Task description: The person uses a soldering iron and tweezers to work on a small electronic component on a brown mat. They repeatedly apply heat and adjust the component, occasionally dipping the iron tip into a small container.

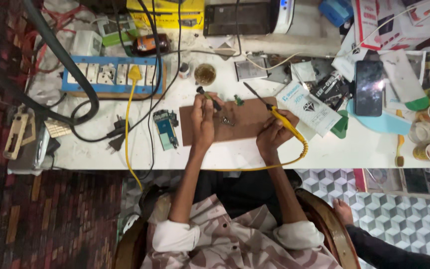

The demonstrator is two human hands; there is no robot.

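My left hand (203, 119) is raised over the brown work mat (245, 125) and pinches a thin dark tool or wire (209, 97) between its fingers. My right hand (274, 133) grips a yellow-handled soldering iron (280, 115); its dark tip points up and left toward a small green circuit piece (238, 100). A small metal part (226, 120) lies on the mat between both hands. The iron's yellow coiled cord (302, 149) runs off the front edge of the white table (100, 155).
A blue power strip (110, 75) with a yellow plug sits at the left, a phone circuit board (165, 129) beside the mat, a small round tin (205, 73) behind it. A black phone (368, 87), packets and paper cups (428, 151) crowd the right. Another person's hand (343, 211) is at lower right.
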